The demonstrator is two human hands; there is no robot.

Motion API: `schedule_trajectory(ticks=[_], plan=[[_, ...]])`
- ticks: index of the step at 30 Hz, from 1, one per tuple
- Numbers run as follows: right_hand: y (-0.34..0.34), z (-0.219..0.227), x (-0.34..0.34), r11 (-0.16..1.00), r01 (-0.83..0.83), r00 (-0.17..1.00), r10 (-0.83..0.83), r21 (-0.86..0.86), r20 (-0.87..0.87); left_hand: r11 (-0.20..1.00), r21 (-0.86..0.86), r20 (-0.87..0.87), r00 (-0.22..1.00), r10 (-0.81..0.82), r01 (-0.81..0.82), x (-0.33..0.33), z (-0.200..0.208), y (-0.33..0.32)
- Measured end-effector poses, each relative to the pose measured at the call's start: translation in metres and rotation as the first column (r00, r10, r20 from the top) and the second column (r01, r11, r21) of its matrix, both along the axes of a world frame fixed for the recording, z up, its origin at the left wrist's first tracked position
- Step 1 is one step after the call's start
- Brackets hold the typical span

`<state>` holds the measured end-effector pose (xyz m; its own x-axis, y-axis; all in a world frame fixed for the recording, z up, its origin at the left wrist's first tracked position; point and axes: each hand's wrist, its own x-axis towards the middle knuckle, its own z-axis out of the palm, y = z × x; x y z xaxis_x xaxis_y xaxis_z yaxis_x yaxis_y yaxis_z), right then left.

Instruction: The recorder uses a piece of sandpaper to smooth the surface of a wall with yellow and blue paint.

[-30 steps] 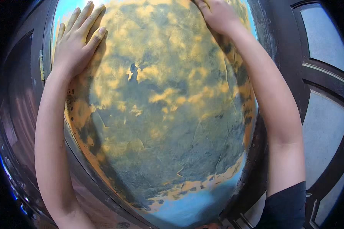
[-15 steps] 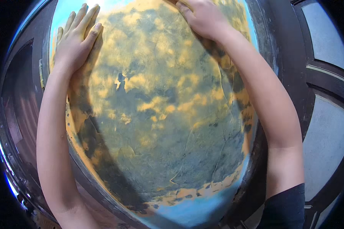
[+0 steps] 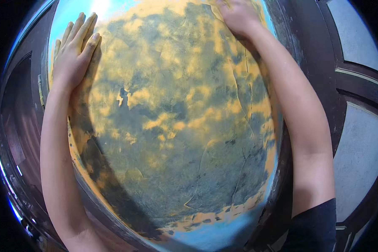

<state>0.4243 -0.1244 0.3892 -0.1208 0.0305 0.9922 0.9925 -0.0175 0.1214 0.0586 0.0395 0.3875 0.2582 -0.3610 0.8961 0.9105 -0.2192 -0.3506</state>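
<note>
In front of me stands a large panel [image 3: 164, 138] coated in patchy yellow-orange and dark grey-green, with light blue along its top, bottom and side edges. My left hand [image 3: 73, 59] lies flat on its upper left part, fingers stretched out and holding nothing. Fingertips of that hand look yellowish. At the upper right of the panel is my right hand [image 3: 237, 19], blurred by motion, its fingers bent against the surface and partly cut off by the picture's top edge. Whatever those fingers press or hold cannot be made out. Cracks and a small flaked patch [image 3: 124, 96] mark the coating.
A dark wooden frame [image 3: 292, 63] borders the panel. To the right is a dark door or shutter with pale panes [image 3: 359, 155]. On the left stands dark woodwork with a hinge [image 3: 40, 90]. My forearms cast shadows over the panel.
My right hand has shifted to the right and slightly up along the panel. The left hand rests on the same part of the panel, while the whole view has shifted slightly.
</note>
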Motion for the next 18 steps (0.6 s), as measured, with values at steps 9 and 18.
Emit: schedule_trajectory(ticks=[9,18], plan=[[-0.02,-0.032,-0.054,0.969,0.08,0.997,-0.076,-0.233,0.027,1.0,0.025,0.034,0.999,0.018,-0.019,-0.009,-0.003,-0.001],[-0.006,-0.03,-0.045,0.983,0.019,1.0,-0.015,-0.185,0.023,0.994,0.049,0.021,0.995,0.094,-0.095,-0.01,-0.006,0.004]])
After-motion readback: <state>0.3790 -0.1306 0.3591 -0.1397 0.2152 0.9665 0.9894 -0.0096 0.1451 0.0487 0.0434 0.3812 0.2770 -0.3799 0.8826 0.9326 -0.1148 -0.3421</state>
